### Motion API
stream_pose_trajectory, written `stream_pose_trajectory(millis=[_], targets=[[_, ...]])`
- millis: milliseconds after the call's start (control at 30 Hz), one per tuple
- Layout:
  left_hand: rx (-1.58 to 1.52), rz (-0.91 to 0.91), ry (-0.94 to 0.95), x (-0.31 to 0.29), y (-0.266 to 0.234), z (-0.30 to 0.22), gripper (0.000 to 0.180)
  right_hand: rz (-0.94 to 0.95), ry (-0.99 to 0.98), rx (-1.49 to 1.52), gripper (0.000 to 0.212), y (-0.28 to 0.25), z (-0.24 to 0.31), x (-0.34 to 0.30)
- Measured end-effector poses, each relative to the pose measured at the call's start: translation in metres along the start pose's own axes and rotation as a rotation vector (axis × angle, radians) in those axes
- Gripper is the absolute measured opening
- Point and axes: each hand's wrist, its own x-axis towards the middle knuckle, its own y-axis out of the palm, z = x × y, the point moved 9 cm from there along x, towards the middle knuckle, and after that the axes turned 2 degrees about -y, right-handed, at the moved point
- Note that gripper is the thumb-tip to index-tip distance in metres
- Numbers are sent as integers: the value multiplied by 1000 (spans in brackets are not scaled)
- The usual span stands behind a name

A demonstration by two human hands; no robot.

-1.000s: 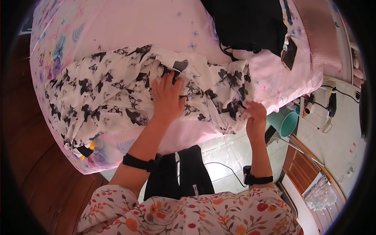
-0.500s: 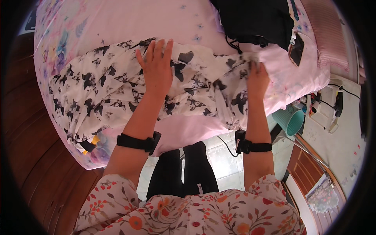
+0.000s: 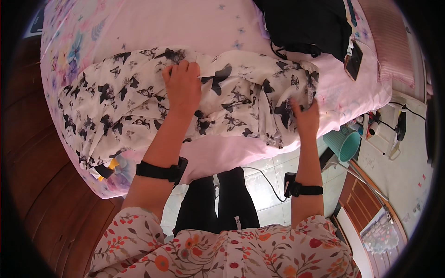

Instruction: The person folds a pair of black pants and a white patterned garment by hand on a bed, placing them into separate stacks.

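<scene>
A thin white cloth printed with black and grey butterflies (image 3: 139, 99) lies spread sideways along the near part of the bed, with loose wrinkles. On its upper middle rests my left hand (image 3: 184, 88), fingers curled down and gathering the fabric. My right hand (image 3: 306, 116) is at the cloth's right end, thumb apart from the fingers; the fingertips are partly hidden by the cloth's edge. Both forearms wear black straps with small black devices.
The bed (image 3: 185, 25) has a pink floral sheet. Black folded clothing (image 3: 306, 28) and a phone (image 3: 353, 60) with a cable lie at the far right, near a pink striped pillow (image 3: 391, 44). A teal bin (image 3: 345, 142) stands beside the bed.
My left hand has curled its outstretched fingers and come slightly nearer. My right hand has let go of the cloth's far right corner and moved toward me; that corner now lies folded over.
</scene>
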Motion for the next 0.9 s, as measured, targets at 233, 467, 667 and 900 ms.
stream_pose_trajectory(millis=[233, 467, 667, 900], targets=[[-186, 33, -14, -8, 5, 4, 28, 222, 314, 518, 26, 2, -20, -2], [-252, 155, 98, -28, 20, -30, 42, 431, 407, 571, 46, 6, -73, 8], [-117, 225, 71, -57, 24, -46, 52, 546, 655, 792, 61, 13, -58, 7], [22, 324, 65, -70, 47, -44, 57, 771, 609, 1155, 55, 30, 7, -16]])
